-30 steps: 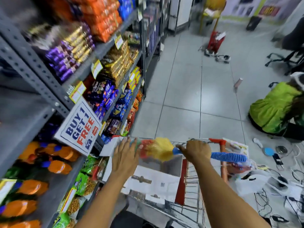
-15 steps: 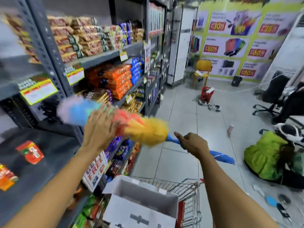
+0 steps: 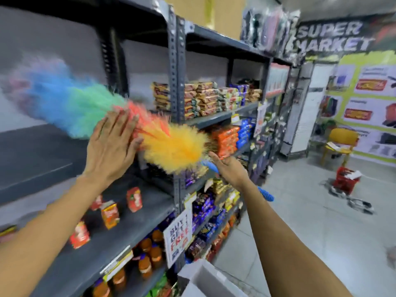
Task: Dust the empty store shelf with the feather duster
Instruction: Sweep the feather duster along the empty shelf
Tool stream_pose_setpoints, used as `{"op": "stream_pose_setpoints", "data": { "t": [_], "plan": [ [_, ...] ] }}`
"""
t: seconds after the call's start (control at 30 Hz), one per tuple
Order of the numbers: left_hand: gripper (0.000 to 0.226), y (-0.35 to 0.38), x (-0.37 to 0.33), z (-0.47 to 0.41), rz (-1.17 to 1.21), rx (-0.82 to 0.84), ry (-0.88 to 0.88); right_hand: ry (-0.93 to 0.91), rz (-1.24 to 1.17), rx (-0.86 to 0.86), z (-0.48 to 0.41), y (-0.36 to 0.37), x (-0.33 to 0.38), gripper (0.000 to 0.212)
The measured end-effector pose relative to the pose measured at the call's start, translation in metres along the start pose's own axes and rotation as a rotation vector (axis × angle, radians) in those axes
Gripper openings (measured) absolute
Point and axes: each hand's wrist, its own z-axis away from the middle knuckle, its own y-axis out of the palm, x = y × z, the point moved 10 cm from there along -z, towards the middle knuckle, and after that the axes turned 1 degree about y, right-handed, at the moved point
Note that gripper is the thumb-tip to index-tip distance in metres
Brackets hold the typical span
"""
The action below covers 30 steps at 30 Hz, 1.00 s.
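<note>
The feather duster (image 3: 167, 144) has a rainbow head, blue and green at its tip, red and yellow near its blue ribbed handle. My right hand (image 3: 230, 169) grips that handle; its end sticks out below my wrist. My left hand (image 3: 111, 146) lies flat, fingers spread, against the red and green feathers. The blurred tip reaches over the empty dark grey shelf (image 3: 32, 155) at the upper left.
Below the empty shelf, a shelf (image 3: 132, 221) holds a few small red and orange packets. Stocked snack shelves (image 3: 214, 99) run to the right behind a steel upright (image 3: 176, 82). A white box (image 3: 205, 279) sits at the bottom. A red basket (image 3: 347, 179) and yellow chair stand on the floor.
Both hands lifted the duster from above the cart up to the shelves. My view swung upward and left, and the duster's tip now reaches the empty shelf.
</note>
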Motion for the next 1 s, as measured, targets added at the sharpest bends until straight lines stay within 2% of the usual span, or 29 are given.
{"op": "stream_pose_setpoints", "data": {
  "t": [0.17, 0.4, 0.6, 0.73, 0.83, 1.0],
  "plan": [
    [0.062, -0.052, 0.087, 0.037, -0.149, -0.019, -0.155, -0.199, -0.007, 0.081, -0.021, 0.060, 0.102, 0.079],
    [0.060, -0.103, 0.189, 0.114, -0.297, -0.011, -0.406, -0.355, -0.048, 0.247, -0.010, 0.162, 0.219, 0.075],
    [0.066, -0.120, 0.249, 0.166, -0.370, 0.040, -0.600, -0.548, 0.108, 0.401, 0.017, 0.222, 0.313, 0.074],
    [0.081, -0.116, 0.264, 0.186, -0.366, 0.081, -0.623, -0.609, 0.197, 0.440, 0.011, 0.225, 0.325, 0.075],
    [0.082, -0.107, 0.262, 0.188, -0.386, 0.143, -0.557, -0.600, 0.159, 0.493, -0.010, 0.206, 0.316, 0.060],
    [0.083, -0.100, 0.267, 0.187, -0.439, 0.194, -0.527, -0.503, 0.050, 0.372, -0.042, 0.156, 0.290, 0.052]
  ]
}}
